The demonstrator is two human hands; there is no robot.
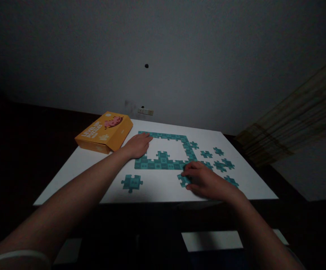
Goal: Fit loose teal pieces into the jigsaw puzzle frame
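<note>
Teal chequered jigsaw frame (151,165), hollow ctr | L hand (138,145): grip flattened atop it | R hand (204,180): grip pinching teal knobbed pc (183,180)

white table (157,191): puzzle pieces (132,182), box (102,131)

Your left hand (138,145) and right hand (204,180) are bare, as are both forearms (86,193). A narrow, pale sleeve edge (16,254) curves around your left arm (40,228), its fabric too dim to make out.
</note>
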